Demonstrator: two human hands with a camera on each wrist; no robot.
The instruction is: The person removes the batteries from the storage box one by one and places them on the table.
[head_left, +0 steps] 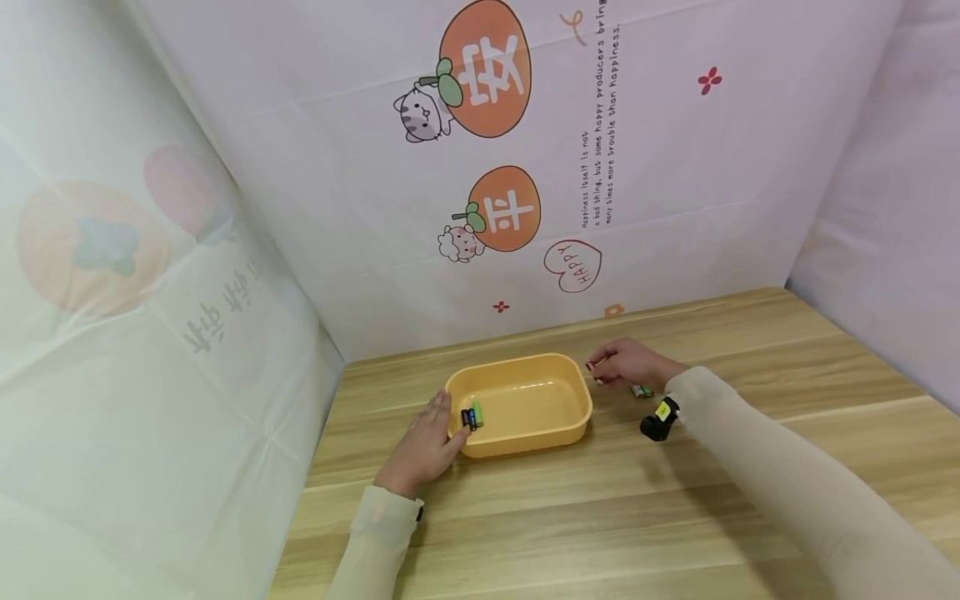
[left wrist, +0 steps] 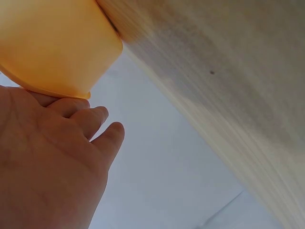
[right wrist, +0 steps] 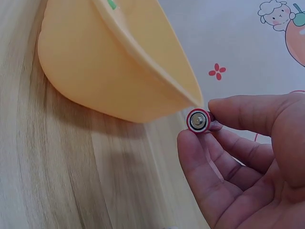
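A yellow tray [head_left: 517, 439] stands on the table. My left hand [head_left: 427, 446] rests against its left end, fingers lying along the outer wall and fingertips at the rim in the left wrist view. Inside the tray near that hand lie a green battery [head_left: 477, 413], a blue battery [head_left: 472, 419] and a black battery [head_left: 464, 417]. Just beyond the tray's right end, my right hand [head_left: 630, 363] pinches a red-ringed battery [right wrist: 198, 120] between thumb and fingers. Its metal end faces the right wrist camera, close to the tray's rim in that view.
Loose batteries [head_left: 641, 391] lie on the wooden table [head_left: 570, 517] below my right hand, partly hidden by it. A black wrist device [head_left: 660, 419] hangs at the right cuff. Printed white cloth [head_left: 375, 275] closes off the back and both sides.
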